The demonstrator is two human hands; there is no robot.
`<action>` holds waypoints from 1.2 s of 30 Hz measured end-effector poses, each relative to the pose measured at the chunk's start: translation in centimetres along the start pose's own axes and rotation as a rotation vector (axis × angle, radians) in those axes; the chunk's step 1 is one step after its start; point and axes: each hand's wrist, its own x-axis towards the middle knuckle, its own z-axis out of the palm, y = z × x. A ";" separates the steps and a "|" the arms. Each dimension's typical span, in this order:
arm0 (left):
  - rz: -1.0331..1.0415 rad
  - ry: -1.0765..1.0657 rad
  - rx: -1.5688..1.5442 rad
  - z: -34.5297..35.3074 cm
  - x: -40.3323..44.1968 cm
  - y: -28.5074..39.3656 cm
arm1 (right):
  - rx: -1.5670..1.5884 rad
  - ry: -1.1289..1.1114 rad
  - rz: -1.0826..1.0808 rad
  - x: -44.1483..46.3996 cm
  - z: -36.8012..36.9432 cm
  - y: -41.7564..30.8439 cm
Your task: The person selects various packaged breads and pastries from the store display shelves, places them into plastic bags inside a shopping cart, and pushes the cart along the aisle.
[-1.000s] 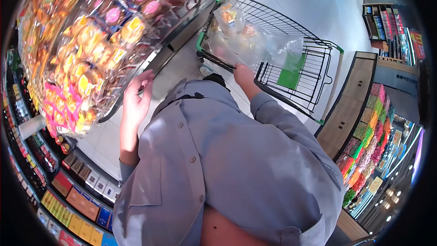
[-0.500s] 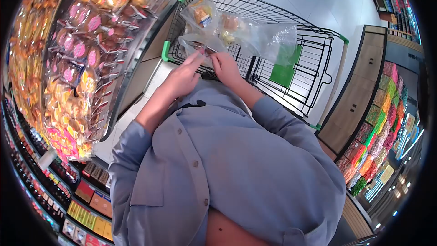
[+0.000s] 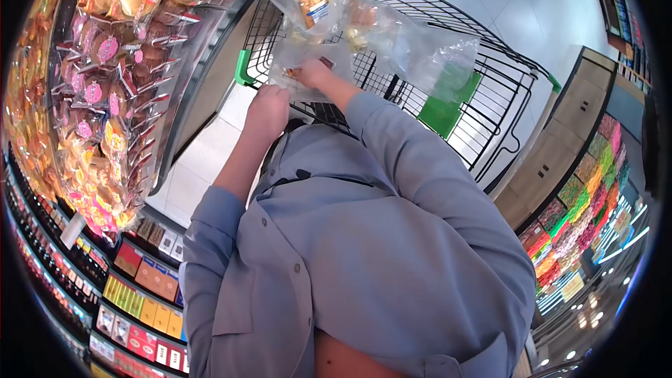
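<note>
My left hand (image 3: 269,110) is closed in a pinch at the near edge of a clear plastic bag (image 3: 280,63). My right hand (image 3: 315,74) reaches into or over that bag, fingers closed by a small reddish-brown wrapped item (image 3: 327,63). Film and fingers hide part of the item, so its kind does not show. Both hands are above the near end of a black wire shopping cart (image 3: 413,0) with green corners. Beyond them in the cart is a bagged bread-like item (image 3: 314,7) with a white and blue label.
Another clear bag (image 3: 434,56) with pale contents stretches across the cart, partly over a green panel (image 3: 451,108). A rack of packaged buns and cakes (image 3: 105,49) stands close on the left. On the right is a wooden counter (image 3: 553,147) beside colourful wrapped goods (image 3: 588,196).
My right hand has moved forward into or over the bag, with the brown item. My left hand has drawn back slightly to the bag's edge, and the hands are farther apart.
</note>
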 end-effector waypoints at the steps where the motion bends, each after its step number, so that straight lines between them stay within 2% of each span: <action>1: 0.026 0.066 -0.036 0.1 -0.3 -0.1 | -0.212 -0.082 -0.198 1.5 0.8 0.7; 2: 0.051 0.086 -0.051 0.2 -0.6 -0.4 | -0.423 -0.164 -0.400 2.6 1.9 1.4; 5: -0.049 0.193 -0.056 0.0 -1.8 -0.3 | -0.602 -0.167 -0.530 4.2 5.4 5.1; 11: -0.251 0.178 -0.306 0.9 -3.0 -2.0 | -0.571 -0.139 -0.501 3.1 5.7 5.9; 21: -0.159 0.219 -0.344 2.0 -3.3 -3.1 | -0.567 -0.109 -0.478 2.6 5.0 5.0; 29: -0.142 0.139 -0.371 1.4 -3.7 -3.4 | -0.551 -0.048 -0.465 2.0 4.6 5.0; 33: -0.164 0.132 -0.368 0.4 -3.4 -2.8 | -0.530 -0.009 -0.460 1.2 3.3 4.6; 35: -0.268 0.146 -0.433 0.1 -2.9 -2.5 | -0.517 0.014 -0.463 0.5 2.0 4.5; 36: -0.253 0.169 -0.357 0.3 -2.7 -2.6 | -0.518 0.027 -0.454 0.0 1.2 4.5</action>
